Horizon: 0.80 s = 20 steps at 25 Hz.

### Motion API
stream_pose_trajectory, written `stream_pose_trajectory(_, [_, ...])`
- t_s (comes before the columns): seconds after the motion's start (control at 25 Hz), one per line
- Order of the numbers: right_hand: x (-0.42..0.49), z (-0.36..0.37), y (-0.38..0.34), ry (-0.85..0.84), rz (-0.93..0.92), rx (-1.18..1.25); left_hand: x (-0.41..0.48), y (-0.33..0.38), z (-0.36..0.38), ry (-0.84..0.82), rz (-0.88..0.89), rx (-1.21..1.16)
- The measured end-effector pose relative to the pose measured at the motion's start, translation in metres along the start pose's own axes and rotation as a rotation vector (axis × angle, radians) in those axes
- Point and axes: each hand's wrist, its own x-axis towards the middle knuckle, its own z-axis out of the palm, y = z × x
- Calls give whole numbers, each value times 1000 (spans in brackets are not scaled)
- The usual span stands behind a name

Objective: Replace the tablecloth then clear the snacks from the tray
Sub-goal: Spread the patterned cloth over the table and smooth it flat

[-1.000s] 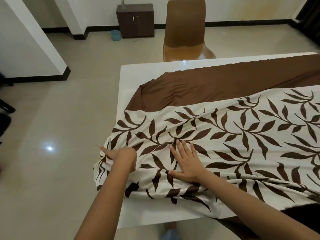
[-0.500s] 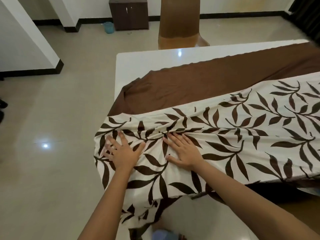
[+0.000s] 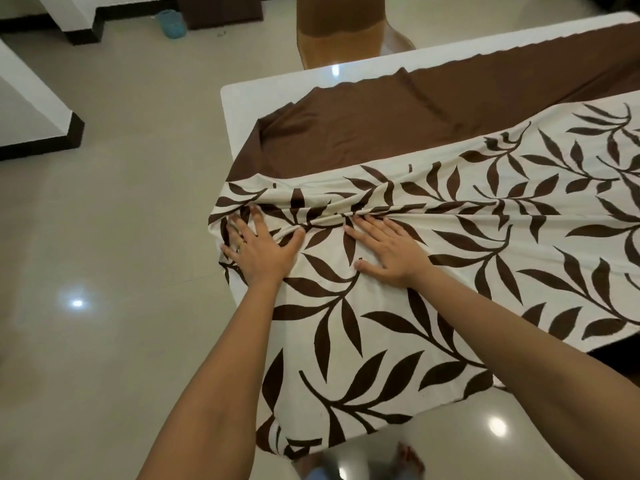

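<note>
The right end of the table [image 3: 277, 85] and of the leaf-print tablecloth [image 3: 398, 327] runs out of view, the chair [image 3: 339, 32] beyond the far edge is cut off at the top, and the bare feet [image 3: 409, 457] below are blurred. Whether the brown fabric [image 3: 398, 126] beyond the leaf print is part of the same cloth or a separate one cannot be told. Against half a second ago, both hands lie farther up the table, the folds between them are bunched tighter, and more cloth hangs over the near edge. The left hand [image 3: 259, 251], with a ring [image 3: 241, 243], presses flat with spread fingers on the cloth at the table's left corner. The right hand [image 3: 388, 251] lies flat beside it, fingers straight and together, tips at the gathered ridge; neither grips anything. A small blue bin [image 3: 169, 24] stands on the floor near a dark cabinet [image 3: 221, 8], its inside hard to make out
</note>
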Motion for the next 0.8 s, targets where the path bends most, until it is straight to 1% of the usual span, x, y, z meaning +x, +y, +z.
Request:
stream_pose_trajectory(0.24, [29, -5, 6, 11, 67, -13, 52, 7, -1, 8, 78, 34])
stream_pose_trajectory(0.4, [41, -5, 10, 16, 100, -13, 71, 13, -4, 8, 110, 31])
stream_pose_trajectory(0.8, [70, -7, 14, 35, 154, -31, 110, 20, -8, -2, 135, 42])
